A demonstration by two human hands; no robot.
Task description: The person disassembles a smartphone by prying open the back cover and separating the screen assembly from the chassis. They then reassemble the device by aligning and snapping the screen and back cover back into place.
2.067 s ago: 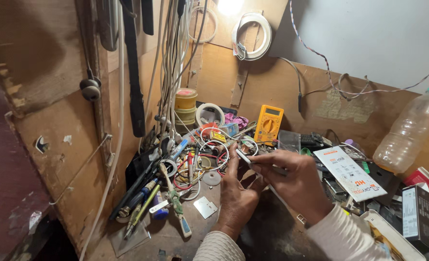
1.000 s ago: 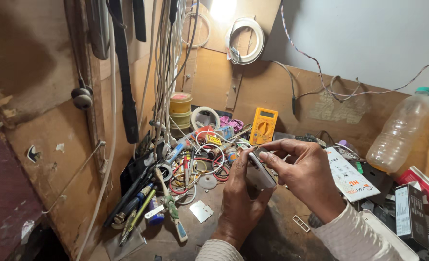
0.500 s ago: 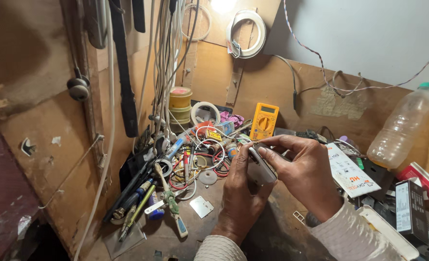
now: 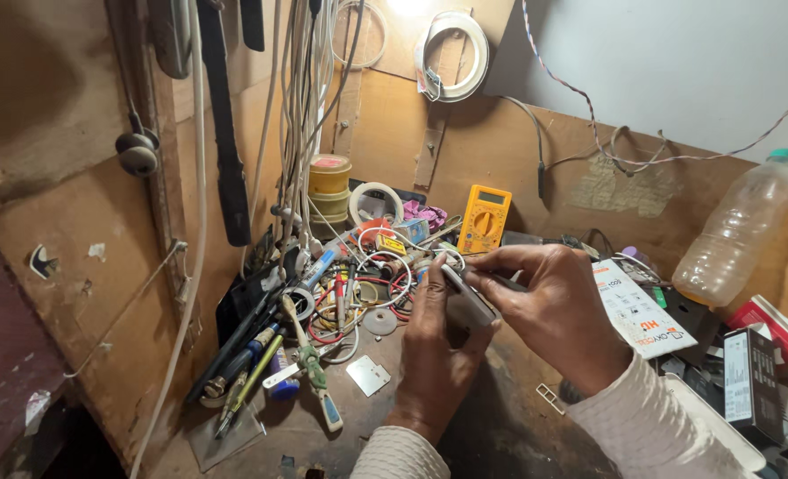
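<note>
My left hand (image 4: 429,355) holds a small flat grey device (image 4: 468,296) upright over a cluttered wooden workbench (image 4: 492,426). My right hand (image 4: 554,310) grips the same device from the right, thumb and fingers pinching its upper edge. Whether a thin tool is in the right fingers is too small to tell. Just behind the hands lies a tangle of red and white wires (image 4: 367,284).
A yellow multimeter (image 4: 484,218) leans on the back wall. Tape rolls (image 4: 330,174), screwdrivers (image 4: 310,364) and a small metal plate (image 4: 368,374) lie left. A plastic bottle (image 4: 736,235), a white card (image 4: 635,310) and boxes (image 4: 749,377) crowd the right. Cables hang above.
Both hands lifted the small device off the wire clutter and drew it nearer, then kept it steady while the right fingers shifted along its top edge.
</note>
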